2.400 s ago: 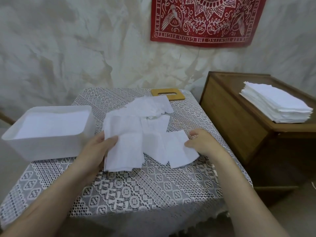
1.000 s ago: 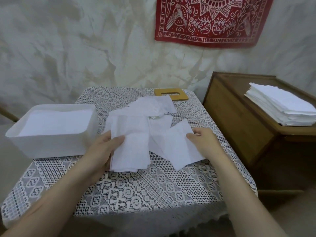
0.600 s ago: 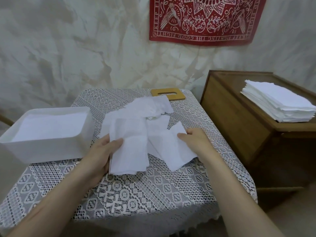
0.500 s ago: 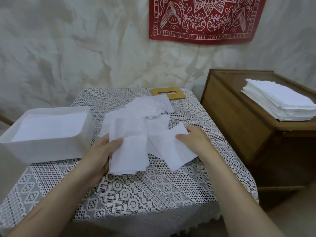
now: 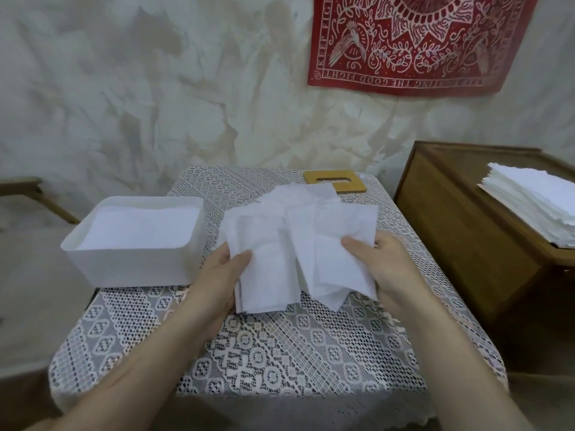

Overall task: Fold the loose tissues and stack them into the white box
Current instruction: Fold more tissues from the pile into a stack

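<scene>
Hands at the tissue heap: the left hand (image 5: 222, 275) is gripping the left edge of a folded tissue bundle (image 5: 267, 275), thumb on top, while the right hand (image 5: 389, 265) is pinching a loose tissue (image 5: 336, 241) between thumb and fingers. Flat half a second earlier, that sheet is now rising off the lace-covered table (image 5: 280, 353) and overlapping the bundle. The white box (image 5: 130, 264), already holding tissues, is sitting just left of the left hand.

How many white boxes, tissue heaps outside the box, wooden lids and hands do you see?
Box: 1
Tissue heaps: 2, loose tissues, stack
Lid: 1
Hands: 2, left hand, right hand
Total: 6
</scene>
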Tool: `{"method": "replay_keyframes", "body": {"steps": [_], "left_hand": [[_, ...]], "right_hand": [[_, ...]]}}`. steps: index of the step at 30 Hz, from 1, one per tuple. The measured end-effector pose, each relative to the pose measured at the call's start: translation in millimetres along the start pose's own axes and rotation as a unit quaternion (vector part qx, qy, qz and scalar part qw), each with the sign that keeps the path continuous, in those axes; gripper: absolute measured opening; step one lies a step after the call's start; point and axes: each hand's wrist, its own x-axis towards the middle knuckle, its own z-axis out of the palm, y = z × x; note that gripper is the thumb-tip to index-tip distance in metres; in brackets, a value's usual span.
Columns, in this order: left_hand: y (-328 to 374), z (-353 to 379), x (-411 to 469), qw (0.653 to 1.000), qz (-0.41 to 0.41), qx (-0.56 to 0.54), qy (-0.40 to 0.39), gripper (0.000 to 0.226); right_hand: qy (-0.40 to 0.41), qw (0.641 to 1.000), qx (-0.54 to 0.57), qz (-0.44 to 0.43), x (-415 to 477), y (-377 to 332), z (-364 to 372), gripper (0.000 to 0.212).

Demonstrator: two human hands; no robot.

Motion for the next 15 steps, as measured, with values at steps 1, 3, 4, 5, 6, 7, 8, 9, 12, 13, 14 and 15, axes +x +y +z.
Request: {"method": "replay_keyframes", "body": {"steps": [1, 3, 4, 5, 6, 7, 8, 9, 12, 13, 14, 15], "left_hand": [[0, 2, 0, 1.000, -0.001, -0.007, 0.000, 0.021], [-2, 5, -1, 1.000, -0.008, -0.028, -0.001, 0.020], [-3, 6, -2, 0.999, -0.010, -0.039, -0.003, 0.021], [-3, 7, -2, 0.999, -0.011, -0.049, -0.005, 0.023], [-3, 8, -3, 0.998, -0.014, -0.059, -0.007, 0.026], [-3, 9, -3, 0.998, -0.016, -0.066, -0.009, 0.029], [-2, 9, -4, 0.997, -0.016, -0.070, -0.012, 0.031], [-2, 9, -4, 0.997, -0.014, -0.069, -0.014, 0.031], [-3, 5, -3, 0.999, -0.006, -0.045, -0.017, 0.026], [-4, 3, -3, 0.999, -0.007, -0.038, -0.015, 0.025], [-4, 2, -2, 0.999, -0.007, -0.032, -0.014, 0.026], [-4, 1, -2, 0.999, -0.008, -0.029, -0.012, 0.026]], "right_hand": [[-0.002, 1.000, 0.022, -0.002, -4, 0, 10, 0.015], [-0.005, 0.999, 0.050, -0.007, -10, 5, 30, 0.015], [-0.006, 0.998, 0.054, -0.012, -12, 9, 39, 0.015], [-0.005, 0.999, 0.051, -0.016, -14, 13, 47, 0.013], [-0.003, 0.999, 0.043, -0.021, -15, 16, 54, 0.012], [-0.001, 0.999, 0.039, -0.025, -15, 20, 60, 0.011], [-0.002, 0.999, 0.036, -0.028, -15, 23, 64, 0.010], [-0.005, 0.999, 0.035, -0.031, -15, 25, 68, 0.011], [-0.021, 0.999, 0.021, -0.033, -16, 27, 72, 0.010], [-0.022, 0.999, 0.008, -0.036, -16, 26, 72, 0.008], [-0.020, 0.999, -0.013, -0.045, -15, 26, 71, 0.006], [-0.013, 0.998, -0.040, -0.054, -14, 25, 70, 0.003]]}}
